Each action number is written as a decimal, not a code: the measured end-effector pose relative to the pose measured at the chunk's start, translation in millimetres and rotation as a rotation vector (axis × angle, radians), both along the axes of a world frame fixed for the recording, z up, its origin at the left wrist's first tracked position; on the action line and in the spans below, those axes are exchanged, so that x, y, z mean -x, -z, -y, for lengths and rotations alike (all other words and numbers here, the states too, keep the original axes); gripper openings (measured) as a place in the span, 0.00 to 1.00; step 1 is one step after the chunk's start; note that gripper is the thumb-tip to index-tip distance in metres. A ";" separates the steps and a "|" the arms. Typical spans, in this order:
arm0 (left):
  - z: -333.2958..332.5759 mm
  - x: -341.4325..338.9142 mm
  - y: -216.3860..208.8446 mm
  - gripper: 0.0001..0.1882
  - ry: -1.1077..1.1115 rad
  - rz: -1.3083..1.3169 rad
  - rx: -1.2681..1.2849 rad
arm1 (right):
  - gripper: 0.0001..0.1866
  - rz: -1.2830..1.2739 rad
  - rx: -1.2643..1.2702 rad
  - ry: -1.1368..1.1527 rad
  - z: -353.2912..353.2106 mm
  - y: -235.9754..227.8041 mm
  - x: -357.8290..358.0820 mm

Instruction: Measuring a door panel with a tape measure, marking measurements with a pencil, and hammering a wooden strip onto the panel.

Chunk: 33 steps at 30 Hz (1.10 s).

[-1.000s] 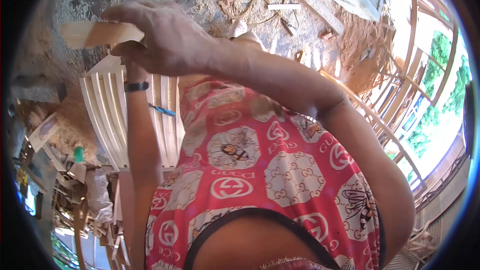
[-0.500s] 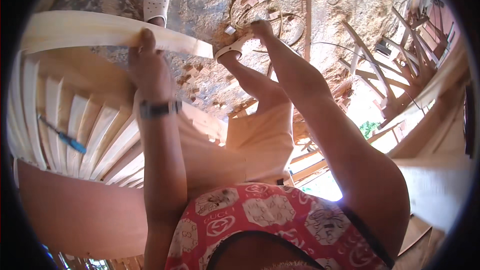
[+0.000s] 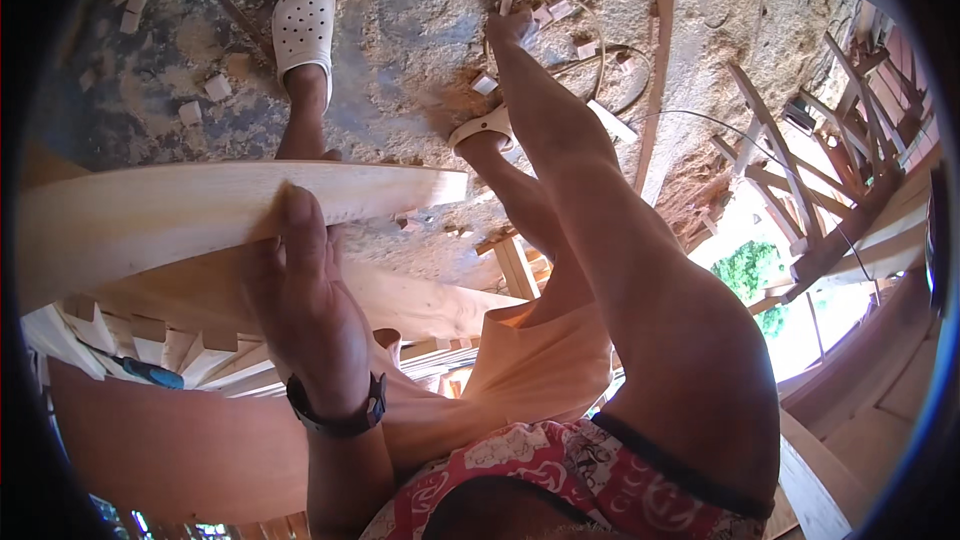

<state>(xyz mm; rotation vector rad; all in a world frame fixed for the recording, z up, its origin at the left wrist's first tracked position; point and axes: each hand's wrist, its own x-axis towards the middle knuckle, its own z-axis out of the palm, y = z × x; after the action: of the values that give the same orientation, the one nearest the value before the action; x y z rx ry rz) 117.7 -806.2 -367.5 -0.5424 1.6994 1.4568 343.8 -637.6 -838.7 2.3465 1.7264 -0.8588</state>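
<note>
My left hand (image 3: 310, 305), with a dark watch on its wrist, is closed round a long pale curved wooden board (image 3: 160, 208). Its thumb presses on the board's face, and the fingers are mostly hidden beneath. Down at the floor, my outstretched right hand (image 3: 513, 28) has its fingers drawn together at a small wooden block (image 3: 506, 4). More small offcuts (image 3: 560, 9) lie just beside it, within a loop of pale hose or cable (image 3: 598, 12).
Under the board is a stack of slatted wood (image 3: 210, 355), with a blue-handled screwdriver (image 3: 150, 372) on it. Sawdust and scraps cover the floor (image 3: 400, 30). Wooden frames (image 3: 790, 180) stand at the right. My feet wear white clogs (image 3: 304, 28).
My right hand has reached farther out to the small block. The board, still in my left hand, appears lower in view and tilted differently. The view itself has shifted.
</note>
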 end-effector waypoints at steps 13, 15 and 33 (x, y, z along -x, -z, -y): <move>-10.1 13.8 -0.4 0.20 0.494 -0.277 0.045 | 0.07 -0.551 0.328 0.081 -2.1 -260.2 31.1; -3.8 12.9 0.1 0.18 0.499 -0.166 0.034 | 0.06 -0.863 0.431 0.149 -3.0 -341.3 43.5; -18.5 36.9 -311.5 0.11 0.450 0.030 -0.446 | 0.22 -0.770 0.147 -0.540 25.2 -801.0 129.1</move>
<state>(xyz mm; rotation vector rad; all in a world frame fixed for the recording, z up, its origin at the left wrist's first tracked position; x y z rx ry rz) 80.8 -787.6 -56.0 0.0596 1.3023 1.4154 214.7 -662.8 -37.7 1.3824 2.2649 -1.8127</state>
